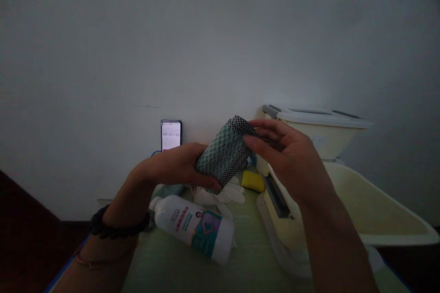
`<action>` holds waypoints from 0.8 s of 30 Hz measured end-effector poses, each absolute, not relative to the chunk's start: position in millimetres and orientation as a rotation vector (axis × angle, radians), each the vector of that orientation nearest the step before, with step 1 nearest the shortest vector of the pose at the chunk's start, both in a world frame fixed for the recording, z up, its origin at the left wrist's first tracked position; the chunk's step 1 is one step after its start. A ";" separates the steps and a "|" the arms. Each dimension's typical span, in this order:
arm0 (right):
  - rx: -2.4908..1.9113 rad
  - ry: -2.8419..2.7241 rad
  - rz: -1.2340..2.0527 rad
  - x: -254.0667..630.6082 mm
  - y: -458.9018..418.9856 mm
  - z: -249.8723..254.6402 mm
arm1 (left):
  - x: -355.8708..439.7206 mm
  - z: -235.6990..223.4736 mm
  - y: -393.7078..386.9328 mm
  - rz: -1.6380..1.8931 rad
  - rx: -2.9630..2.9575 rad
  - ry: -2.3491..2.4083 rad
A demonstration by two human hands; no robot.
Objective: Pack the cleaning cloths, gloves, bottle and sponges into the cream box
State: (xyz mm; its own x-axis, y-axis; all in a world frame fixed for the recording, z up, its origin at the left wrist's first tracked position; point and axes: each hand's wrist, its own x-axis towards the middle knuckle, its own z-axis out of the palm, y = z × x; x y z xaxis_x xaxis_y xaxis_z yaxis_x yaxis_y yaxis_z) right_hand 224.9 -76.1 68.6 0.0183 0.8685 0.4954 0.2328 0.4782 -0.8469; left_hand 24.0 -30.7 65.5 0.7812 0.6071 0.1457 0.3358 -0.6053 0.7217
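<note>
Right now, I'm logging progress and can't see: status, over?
Left hand and right hand on checker-edged teal pad. Pad raised, tilted. Possible obstruction: white bottle lying below.

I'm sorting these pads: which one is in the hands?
The green textured pad with black-and-white checked edging, between the left hand and right hand; the yellow block and other green textured piece lie unheld.

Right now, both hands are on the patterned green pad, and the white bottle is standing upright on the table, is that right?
Not quite: the white bottle is lying on its side on the table, as the head view shows. The left hand and right hand are indeed on the patterned green pad.
</note>
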 end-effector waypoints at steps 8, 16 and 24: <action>-1.089 -1.650 0.678 230.2 -76.8 67.4 | 24.7 64.4 -28.3 0.440 2.289 0.639; -1.156 -1.913 0.582 230.7 -84.2 70.5 | 25.5 68.2 -34.5 0.633 2.385 0.639; -1.142 -1.908 0.526 231.2 -81.4 69.4 | 30.2 64.4 -33.2 0.798 2.462 0.683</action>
